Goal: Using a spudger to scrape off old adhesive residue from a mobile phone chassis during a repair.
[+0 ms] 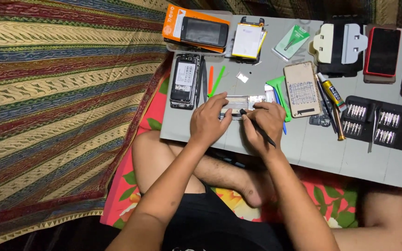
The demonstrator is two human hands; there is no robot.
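Observation:
My left hand (209,122) presses down on a small silver phone part (244,102) lying on the grey mat (312,144). My right hand (264,125) grips a thin black tool (258,128), its tip touching the same part. An opened black phone (185,81) lies just left of my hands. Orange and green pry sticks (214,80) lie beside it.
An orange box (172,23) with a phone on it, a battery (247,41), a beige phone back (302,89), a glue tube (333,91), a black bit set (378,122) and more phones (382,51) cover the mat. A striped cloth (56,93) lies left.

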